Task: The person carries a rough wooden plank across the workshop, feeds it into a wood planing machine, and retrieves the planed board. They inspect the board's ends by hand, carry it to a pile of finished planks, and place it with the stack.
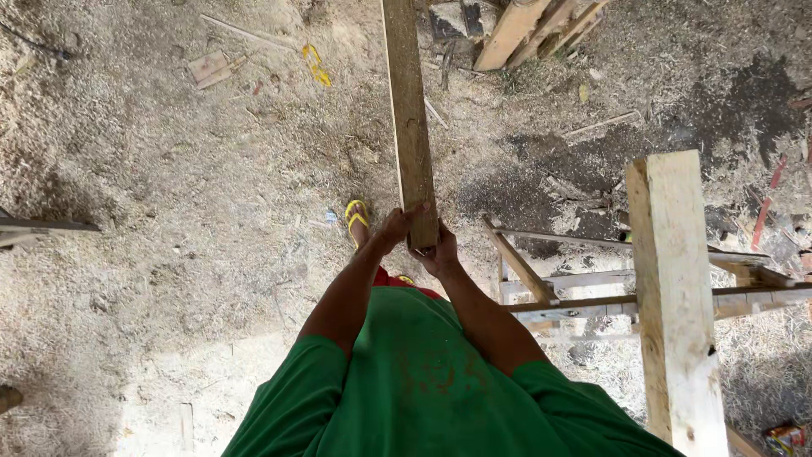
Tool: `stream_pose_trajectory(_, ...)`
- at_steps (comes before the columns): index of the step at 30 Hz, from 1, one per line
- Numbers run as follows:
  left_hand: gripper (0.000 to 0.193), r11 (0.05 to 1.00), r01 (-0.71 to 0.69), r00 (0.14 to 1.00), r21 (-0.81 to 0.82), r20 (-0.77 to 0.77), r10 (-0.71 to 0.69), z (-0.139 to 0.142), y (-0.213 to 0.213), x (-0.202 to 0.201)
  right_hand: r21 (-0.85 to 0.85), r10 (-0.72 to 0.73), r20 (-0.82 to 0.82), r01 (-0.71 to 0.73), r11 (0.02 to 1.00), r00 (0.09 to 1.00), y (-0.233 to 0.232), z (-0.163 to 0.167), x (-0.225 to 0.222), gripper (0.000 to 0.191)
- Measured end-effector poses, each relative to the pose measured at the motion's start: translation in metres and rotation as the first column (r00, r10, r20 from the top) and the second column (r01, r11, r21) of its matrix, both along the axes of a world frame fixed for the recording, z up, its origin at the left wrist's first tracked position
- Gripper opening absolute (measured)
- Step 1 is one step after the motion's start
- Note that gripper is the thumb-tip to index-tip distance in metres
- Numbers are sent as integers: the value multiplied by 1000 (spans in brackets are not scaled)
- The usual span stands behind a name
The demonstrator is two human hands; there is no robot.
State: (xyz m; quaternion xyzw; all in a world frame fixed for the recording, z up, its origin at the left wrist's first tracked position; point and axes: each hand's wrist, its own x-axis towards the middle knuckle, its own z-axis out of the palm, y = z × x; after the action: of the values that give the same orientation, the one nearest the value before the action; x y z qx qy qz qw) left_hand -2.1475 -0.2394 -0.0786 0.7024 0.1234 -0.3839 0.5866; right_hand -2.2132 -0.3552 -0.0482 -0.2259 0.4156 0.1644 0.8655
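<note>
Over sawdust ground point(169, 211), my left hand point(394, 227) and right hand point(437, 251) are both closed around the near end of the plank point(411, 127), levelling its length ahead.

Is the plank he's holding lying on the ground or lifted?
Near end lifted: both hands, left hand and right hand, grip the plank. Far end out of view.

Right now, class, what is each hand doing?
Left hand: closed on the near end of the long wooden plank.
Right hand: gripping the same plank end.
</note>
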Motion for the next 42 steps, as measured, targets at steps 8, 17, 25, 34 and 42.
stream_pose_trajectory(8,82,985,167,977,50,-141,-159,-26,-4,-164,283,-171,41,152,947,984,-9,-11,-162,48)
stream_pose_trajectory(17,65,980,-22,996,-197,-94,4,-7,-7,-231,219,9,250,-65,973,968,-21,-25,-296,51)
stream_pose_trajectory(25,60,924,-151,983,-352,-153,102,18,60,-343,262,-82,-221,140,955,972,52,24,-384,80)
stream_pose_trajectory(34,63,932,-100,988,-348,-144,52,41,69,-435,243,9,-2,-9,970,1000,53,17,-462,49)
stream_pose_trajectory(42,66,941,-14,998,-339,-55,-5,67,38,-446,212,44,3,-44,976,999,26,50,-462,46)
